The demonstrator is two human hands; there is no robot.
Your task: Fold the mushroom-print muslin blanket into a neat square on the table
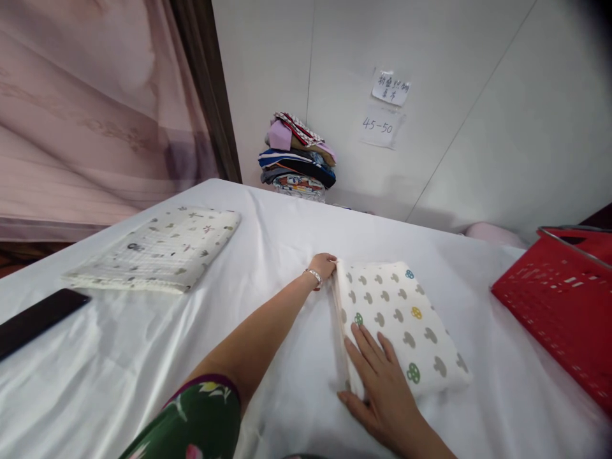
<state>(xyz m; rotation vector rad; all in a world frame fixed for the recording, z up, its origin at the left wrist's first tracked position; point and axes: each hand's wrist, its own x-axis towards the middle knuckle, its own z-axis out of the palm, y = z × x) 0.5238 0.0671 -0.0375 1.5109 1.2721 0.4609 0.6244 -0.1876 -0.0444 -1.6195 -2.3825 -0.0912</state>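
A white folded cloth (396, 306) printed with grey, green, yellow and blue mushrooms lies on the white-covered table (287, 382). At its far left corner, my left hand (323, 266) pinches the edge, the fingertips partly hidden. My right hand (380, 389) rests palm down on the near left part of this cloth, with its fingers stretched out. Over to the left is a second folded cloth (167, 248), cream with small plant-like prints, touched by neither hand.
A red plastic basket (559, 306) with a metal handle stands at the right edge. On the left lies a black phone-like slab (38, 319). Behind the table, a pile of folded fabrics (299, 159) leans near the wall. A pink curtain (95, 115) hangs at left.
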